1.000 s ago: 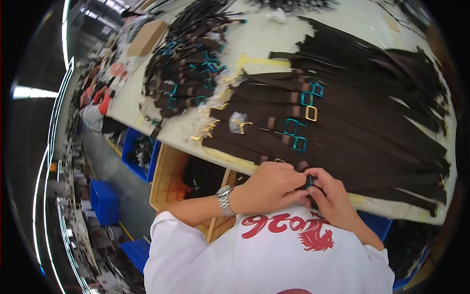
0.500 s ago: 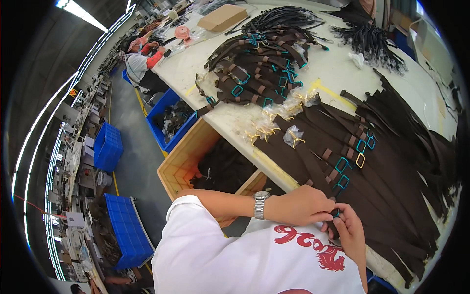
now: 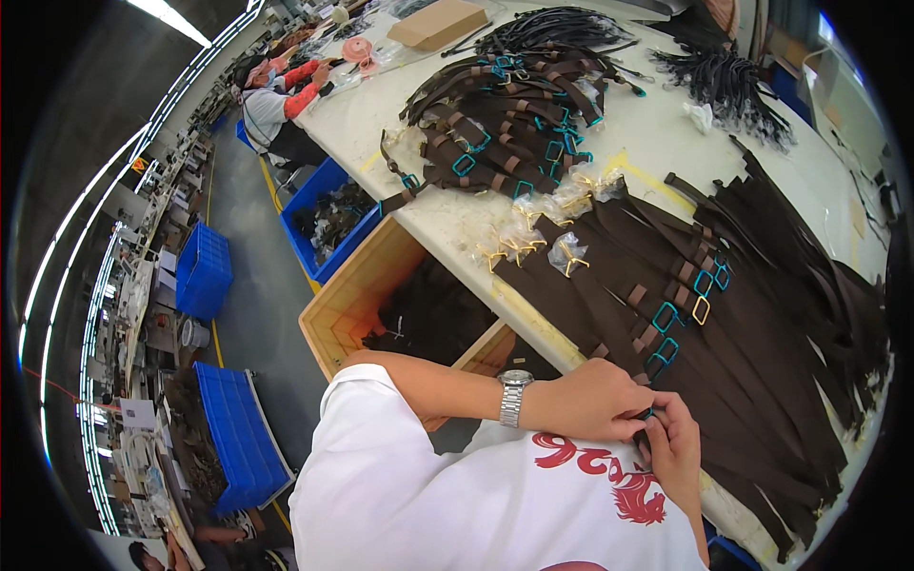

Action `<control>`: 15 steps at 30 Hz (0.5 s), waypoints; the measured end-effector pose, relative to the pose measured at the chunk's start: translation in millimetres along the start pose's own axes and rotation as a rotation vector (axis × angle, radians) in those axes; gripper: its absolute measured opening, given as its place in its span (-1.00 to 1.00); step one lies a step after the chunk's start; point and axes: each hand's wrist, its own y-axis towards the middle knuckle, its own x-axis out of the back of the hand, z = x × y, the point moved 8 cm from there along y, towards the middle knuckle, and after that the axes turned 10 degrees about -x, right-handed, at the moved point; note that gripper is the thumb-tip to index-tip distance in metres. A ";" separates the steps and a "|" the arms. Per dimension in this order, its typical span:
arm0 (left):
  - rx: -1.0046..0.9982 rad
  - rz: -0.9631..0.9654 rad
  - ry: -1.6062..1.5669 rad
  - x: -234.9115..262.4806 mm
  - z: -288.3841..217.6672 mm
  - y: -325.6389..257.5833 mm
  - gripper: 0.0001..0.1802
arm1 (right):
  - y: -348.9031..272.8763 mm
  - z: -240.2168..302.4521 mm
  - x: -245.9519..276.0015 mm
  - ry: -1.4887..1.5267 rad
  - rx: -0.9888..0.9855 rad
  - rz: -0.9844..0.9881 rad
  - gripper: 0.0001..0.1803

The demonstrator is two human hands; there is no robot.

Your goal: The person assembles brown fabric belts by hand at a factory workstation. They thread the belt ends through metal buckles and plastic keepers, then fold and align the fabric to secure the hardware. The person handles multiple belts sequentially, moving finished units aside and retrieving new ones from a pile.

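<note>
In the head view, the left hand (image 3: 592,400) and right hand (image 3: 674,442) pinch a mostly hidden dark strap with teal buckle (image 3: 650,415) between close-set fingertips, beside the cream-white table's (image 3: 652,138) edge, before a white cloth shirt (image 3: 457,490) bearing red printed numerals.

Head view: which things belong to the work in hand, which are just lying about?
Likely in the work:
- teal buckle, pinched between left hand and right hand
- brown straps laid out on the table

Seemingly just lying about:
- cardboard box
- pink roll
- white bucket on the floor
</note>
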 end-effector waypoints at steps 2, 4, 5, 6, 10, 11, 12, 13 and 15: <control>0.044 -0.032 -0.027 -1.1 3.0 0.8 -0.64 | 1.9 -0.3 -1.1 -0.046 0.052 -0.027 -0.73; 0.039 -0.098 -0.094 3.6 3.8 0.4 -0.63 | 2.3 -4.2 2.3 -0.027 0.097 -0.035 -0.71; 0.072 -0.120 -0.220 10.4 3.3 0.0 -0.62 | 3.0 -7.9 -1.9 0.189 0.041 0.050 -0.66; 0.060 -0.120 -0.181 14.8 2.5 -0.8 -0.62 | 1.2 -2.7 -3.7 0.239 0.031 0.048 -0.65; 0.022 -0.150 -0.081 19.0 1.7 -5.0 -0.63 | 0.8 -2.3 -1.4 0.318 -0.042 0.008 -0.71; 0.013 -0.161 -0.070 18.0 1.0 -5.2 -0.63 | 2.2 -9.2 1.4 0.299 -0.063 -0.007 -0.74; -0.036 -0.197 -0.024 20.4 -4.0 -4.2 -0.64 | 2.1 -13.3 3.6 0.280 -0.085 -0.022 -0.78; -0.084 -0.233 0.015 20.4 -9.5 -2.9 -0.64 | 1.3 -11.4 -1.0 0.252 -0.103 0.058 -0.86; -0.152 -0.233 0.077 18.1 -12.6 -4.0 -0.74 | 1.8 -12.2 -0.5 0.301 -0.103 0.111 -0.81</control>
